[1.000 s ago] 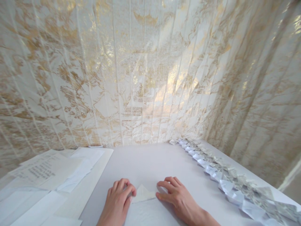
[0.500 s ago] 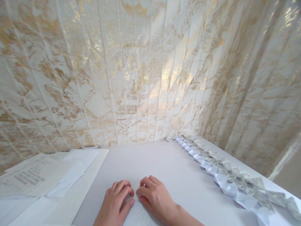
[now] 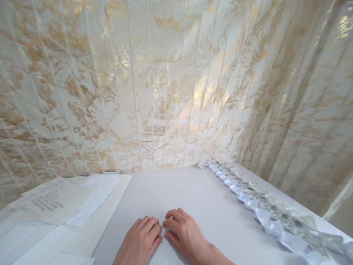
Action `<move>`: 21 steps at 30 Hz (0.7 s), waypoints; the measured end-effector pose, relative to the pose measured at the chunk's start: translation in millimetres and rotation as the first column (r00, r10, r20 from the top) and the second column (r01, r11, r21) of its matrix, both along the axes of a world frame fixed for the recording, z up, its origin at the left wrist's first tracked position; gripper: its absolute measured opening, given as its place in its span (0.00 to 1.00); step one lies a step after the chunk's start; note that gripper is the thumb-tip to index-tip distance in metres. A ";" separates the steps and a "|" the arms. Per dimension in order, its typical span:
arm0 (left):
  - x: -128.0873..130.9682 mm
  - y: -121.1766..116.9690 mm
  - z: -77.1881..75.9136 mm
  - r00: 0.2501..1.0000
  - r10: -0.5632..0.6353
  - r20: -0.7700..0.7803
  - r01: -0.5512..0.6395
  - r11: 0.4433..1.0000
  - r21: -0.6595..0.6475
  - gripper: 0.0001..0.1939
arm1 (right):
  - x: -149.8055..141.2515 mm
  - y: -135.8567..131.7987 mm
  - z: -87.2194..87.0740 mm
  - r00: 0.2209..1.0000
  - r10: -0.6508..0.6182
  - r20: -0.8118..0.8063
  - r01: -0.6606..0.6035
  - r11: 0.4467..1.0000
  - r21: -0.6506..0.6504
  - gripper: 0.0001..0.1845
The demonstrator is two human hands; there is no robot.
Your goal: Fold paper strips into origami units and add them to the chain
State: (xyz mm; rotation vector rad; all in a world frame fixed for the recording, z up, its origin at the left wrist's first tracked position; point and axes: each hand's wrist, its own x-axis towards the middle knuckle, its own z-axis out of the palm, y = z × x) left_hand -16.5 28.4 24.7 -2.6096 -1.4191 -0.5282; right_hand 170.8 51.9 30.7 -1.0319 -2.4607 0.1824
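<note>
My left hand [image 3: 142,241] and my right hand [image 3: 184,235] lie side by side on the white table [image 3: 176,191], near its front edge. Their fingertips nearly touch. Both press down with fingers bent on a small folded white paper [image 3: 165,254], which is almost wholly hidden beneath them. Only a strip of it shows between the two palms.
A long row of folded paper pieces [image 3: 264,209] runs along the table's right side from back to front. A loose stack of white and printed sheets [image 3: 52,202] lies at the left. A cream and gold curtain [image 3: 176,84] hangs close behind and to the right.
My right hand has slid left until it meets the left hand. The folded paper's point, seen between the hands a second ago, is now covered and pressed flat.
</note>
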 end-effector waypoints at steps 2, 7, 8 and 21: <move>-1.0 1.1 -1.8 0.999 -0.020 -0.035 0.021 0.999 0.029 0.08 | 0.6 0.5 1.1 1.000 0.003 -0.003 -0.003 1.000 0.003 0.09; 1.3 0.2 -3.0 0.992 -0.022 -0.127 0.032 0.996 0.078 0.12 | 5.0 0.0 1.2 0.998 0.035 -0.046 -0.036 0.999 -0.021 0.10; 1.8 -0.2 -2.8 0.991 -0.023 -0.129 0.034 0.996 0.084 0.12 | 5.5 -0.2 0.8 0.998 0.039 -0.048 -0.040 0.999 -0.019 0.10; 9.8 0.0 -12.4 0.765 0.239 0.598 -0.075 0.955 -0.286 0.14 | 2.6 0.7 -0.7 0.997 0.052 -0.063 -0.041 0.987 0.158 0.09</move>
